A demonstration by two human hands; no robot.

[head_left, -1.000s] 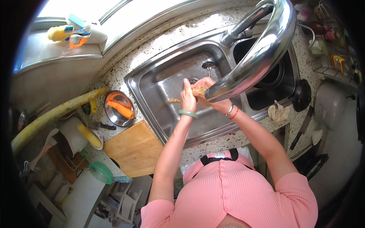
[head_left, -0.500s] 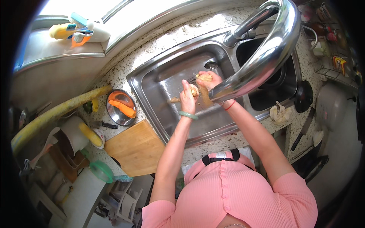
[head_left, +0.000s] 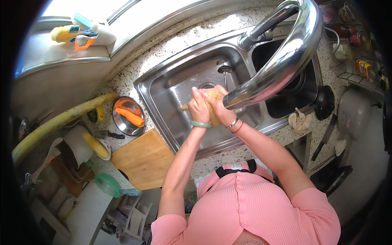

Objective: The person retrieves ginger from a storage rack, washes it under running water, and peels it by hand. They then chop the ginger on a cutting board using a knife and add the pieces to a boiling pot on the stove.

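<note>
Over the left basin of the steel sink (head_left: 163, 92), my left hand (head_left: 199, 105) and my right hand (head_left: 220, 104) are pressed together with fingers curled. Between them is a pale tan, root-like lump (head_left: 212, 109), mostly covered by my fingers, so its exact kind is hidden. A small tan end (head_left: 184, 107) sticks out to the left of my left hand. The tip of the chrome faucet (head_left: 261, 90) is right beside my right hand and hides part of it. A green bangle circles my left wrist; a metal band and a red cord are on my right.
Left of the sink are a metal bowl (head_left: 122, 126) with peeled carrots (head_left: 130, 116), a knife (head_left: 112, 134) and a wooden cutting board (head_left: 143, 161). On the right lie a white cloth (head_left: 299, 120), a long knife (head_left: 324, 139) and a black round lid (head_left: 325, 102).
My hands, which were apart with tan lumps in each, have come together. My right hand has moved down and left against my left hand.
</note>
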